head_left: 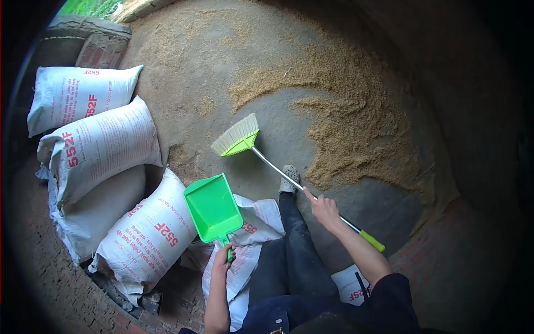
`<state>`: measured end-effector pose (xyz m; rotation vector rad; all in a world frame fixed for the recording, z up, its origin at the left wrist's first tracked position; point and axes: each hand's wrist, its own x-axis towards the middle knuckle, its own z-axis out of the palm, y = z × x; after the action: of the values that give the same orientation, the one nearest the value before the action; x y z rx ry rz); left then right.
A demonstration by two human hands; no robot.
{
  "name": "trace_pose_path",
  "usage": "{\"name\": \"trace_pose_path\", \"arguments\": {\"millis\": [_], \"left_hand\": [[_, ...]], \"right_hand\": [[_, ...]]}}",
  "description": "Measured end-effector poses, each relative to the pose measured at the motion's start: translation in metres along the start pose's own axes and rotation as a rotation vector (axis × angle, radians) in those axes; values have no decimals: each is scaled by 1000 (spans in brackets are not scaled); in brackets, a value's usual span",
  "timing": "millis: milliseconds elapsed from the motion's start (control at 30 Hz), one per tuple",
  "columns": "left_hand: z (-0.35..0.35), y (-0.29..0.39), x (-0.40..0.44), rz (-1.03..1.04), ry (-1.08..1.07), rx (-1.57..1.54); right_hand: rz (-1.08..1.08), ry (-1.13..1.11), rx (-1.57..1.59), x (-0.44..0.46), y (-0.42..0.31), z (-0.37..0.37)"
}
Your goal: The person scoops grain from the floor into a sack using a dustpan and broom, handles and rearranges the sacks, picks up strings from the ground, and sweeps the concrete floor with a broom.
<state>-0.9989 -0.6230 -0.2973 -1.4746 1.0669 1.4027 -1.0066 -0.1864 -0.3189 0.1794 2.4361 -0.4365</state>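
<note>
A green dustpan (pixel 212 203) is held by its handle in my left hand (pixel 223 258), whose fingers are wrapped round it; the pan's inside faces up. My right hand (pixel 322 209) grips the silver handle of a broom (pixel 268 162) partway along. The broom's pale, fanned bristles point up and left, above the grey floor, and its lime-green grip end lies past my forearm. Just below the dustpan is a white printed sack (pixel 257 220), partly hidden by the pan and my leg.
Several full white sacks (pixel 105 146) are stacked along the left, with another sack (pixel 156 231) leaning beside the dustpan. Golden grain or husks (pixel 356 117) are spread over the concrete floor (pixel 183 72). My shoe (pixel 289 177) is next to the broom handle. A brick wall edge (pixel 103 47) stands at upper left.
</note>
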Motion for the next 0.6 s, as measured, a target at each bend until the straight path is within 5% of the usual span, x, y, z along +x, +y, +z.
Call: {"name": "trace_pose_path", "arguments": {"millis": [100,333,600], "left_hand": [[-4,14,-13,21,38,18],[-10,28,-16,77,17,8],[-23,39,-5,62,24,48]], "right_hand": [[19,-27,-39,24,20,19],[587,-53,189,-45,90,-16],[598,67,376,-150,67,-91]]}}
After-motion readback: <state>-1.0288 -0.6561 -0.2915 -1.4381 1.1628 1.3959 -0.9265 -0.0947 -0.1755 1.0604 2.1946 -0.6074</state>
